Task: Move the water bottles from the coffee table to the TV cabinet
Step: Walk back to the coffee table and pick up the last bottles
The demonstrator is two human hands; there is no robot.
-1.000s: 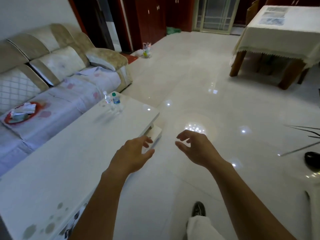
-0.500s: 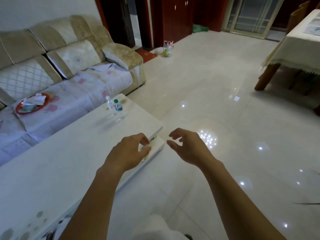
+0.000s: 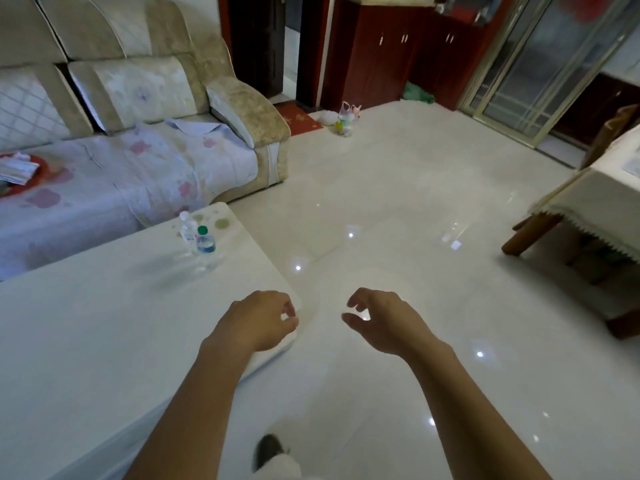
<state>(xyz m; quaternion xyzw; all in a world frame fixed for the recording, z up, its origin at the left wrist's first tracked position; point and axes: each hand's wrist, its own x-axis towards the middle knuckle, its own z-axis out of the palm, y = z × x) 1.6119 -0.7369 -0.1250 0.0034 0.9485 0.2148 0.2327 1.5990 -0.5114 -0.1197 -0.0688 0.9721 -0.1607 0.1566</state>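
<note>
Two clear water bottles stand upright and close together near the far end of the white coffee table (image 3: 86, 334). The nearer bottle (image 3: 205, 244) has a green cap and blue label; the one behind it (image 3: 187, 230) has a white cap. My left hand (image 3: 258, 320) hovers over the table's right edge, fingers loosely curled, holding nothing. My right hand (image 3: 379, 320) hangs over the floor beside the table, fingers apart and curved, holding nothing. Both hands are well short of the bottles. The TV cabinet is out of view.
A beige sofa (image 3: 145, 98) with a floral cover runs behind the table, a red tray (image 3: 20, 174) on its seat. A cloth-covered dining table (image 3: 595, 199) stands at right. Glossy tiled floor (image 3: 398, 209) lies between. A small bag (image 3: 346, 119) sits by the doorway.
The view has swung left and moved forward along the table; the bottles now appear nearer. Both hands stayed held out in front, holding nothing.
</note>
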